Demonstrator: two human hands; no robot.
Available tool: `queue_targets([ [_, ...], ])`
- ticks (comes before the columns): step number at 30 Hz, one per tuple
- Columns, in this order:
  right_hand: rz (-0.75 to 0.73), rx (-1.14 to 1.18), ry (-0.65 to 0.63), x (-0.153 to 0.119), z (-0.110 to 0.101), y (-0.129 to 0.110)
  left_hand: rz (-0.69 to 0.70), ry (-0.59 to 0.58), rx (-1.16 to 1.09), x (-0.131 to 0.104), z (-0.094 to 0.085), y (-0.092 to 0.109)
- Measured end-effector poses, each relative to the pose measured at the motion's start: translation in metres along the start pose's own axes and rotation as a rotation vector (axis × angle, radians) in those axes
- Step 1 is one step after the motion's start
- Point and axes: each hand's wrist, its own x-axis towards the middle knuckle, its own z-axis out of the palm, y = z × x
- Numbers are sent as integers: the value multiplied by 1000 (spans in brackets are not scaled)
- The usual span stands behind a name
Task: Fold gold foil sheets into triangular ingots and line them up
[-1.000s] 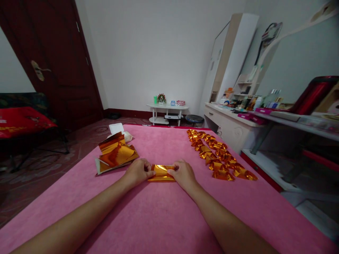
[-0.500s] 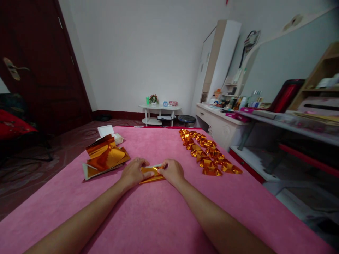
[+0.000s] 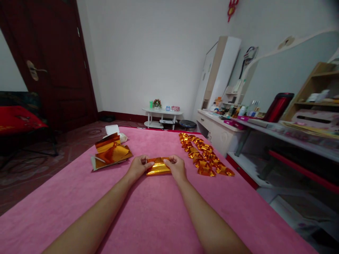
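A shiny gold foil sheet (image 3: 159,167), folded over on itself, lies across the middle of the pink cloth (image 3: 156,208). My left hand (image 3: 139,167) pinches its left end, thumb on top. At the right end my right hand (image 3: 176,165) grips the foil between thumb and fingers. A stack of gold foil sheets (image 3: 112,152) rests on the cloth to the left of my hands. On the right, several twisted gold foil pieces (image 3: 202,155) lie in two rows running away from me.
A white open box (image 3: 112,129) stands behind the foil stack, with a pale packet beside it. Beyond the cloth are a small white table (image 3: 162,112) and a round stool (image 3: 188,124). A dressing table (image 3: 219,121) with bottles stands at the right.
The foil between my hands now shows a broad, smooth gold face, and its pale edge no longer shows. Both hands sit slightly further right in view. The camera view has shifted.
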Motion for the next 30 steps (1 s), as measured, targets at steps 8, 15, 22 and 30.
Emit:
queue_targets([
  [8,-28,125,-43,0,-5,2,76,64,-141,-5,7,14],
  [15,-45,159,34,-1,-6,-2,136,65,-169,-8,12,18],
  [22,-41,196,103,3,-8,3,76,90,-196,-7,12,18],
  [30,7,292,202,8,-11,12,84,60,-167,-8,11,17],
])
